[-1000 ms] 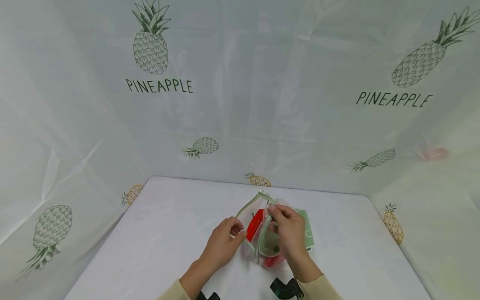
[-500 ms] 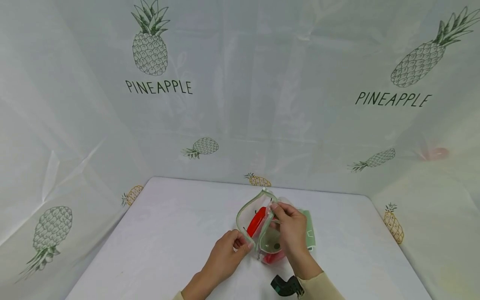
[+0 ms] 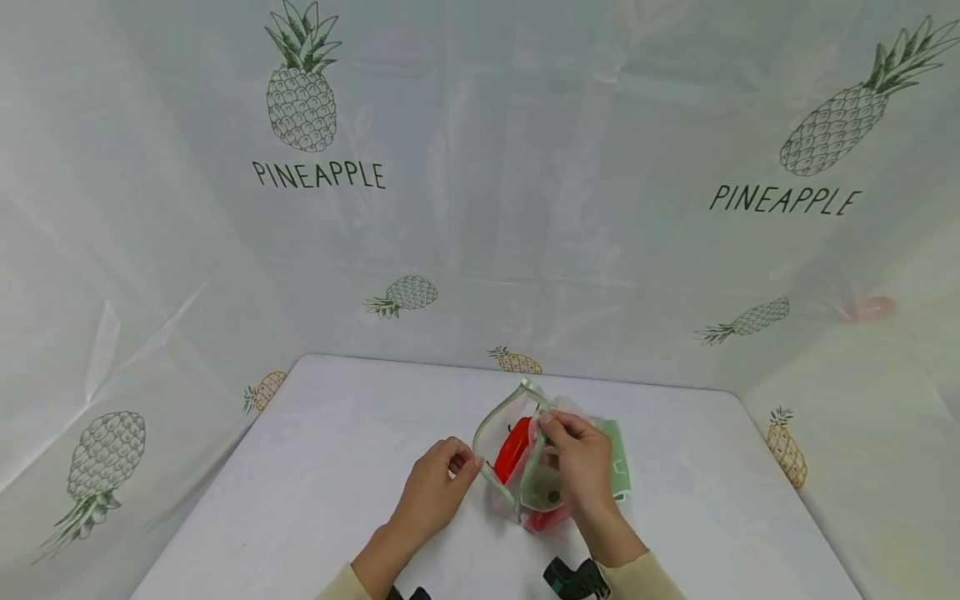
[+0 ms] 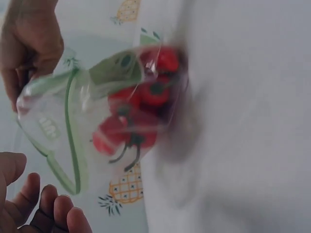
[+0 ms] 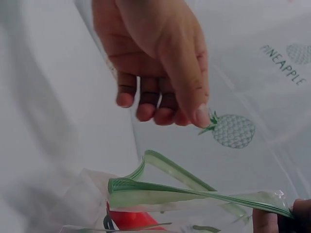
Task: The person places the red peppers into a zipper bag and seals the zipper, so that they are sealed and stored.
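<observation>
A clear zip-top bag (image 3: 498,425) with green seal strips stands with its mouth parted on the white table. Red peppers (image 4: 141,109) with dark green stems show through its plastic. My right hand (image 3: 581,454) pinches the right side of the mouth between thumb and fingers; in the right wrist view only its fingertips (image 5: 267,221) appear, at the strip's end. My left hand (image 3: 438,483) hovers at the left side of the mouth. In the left wrist view its fingers (image 4: 46,206) are spread beside the rim, holding nothing.
A flat green item (image 3: 618,458) with white marks lies behind my right hand, partly hidden. The white table (image 3: 360,417) reaches back to a pineapple-print sheet (image 3: 510,208). Dark wrist gear (image 3: 573,577) sits by the right sleeve.
My left hand was at the bag's lower rim half a second ago; it has moved up and left, its fingers now off the plastic. My right hand keeps its pinch, nearly still.
</observation>
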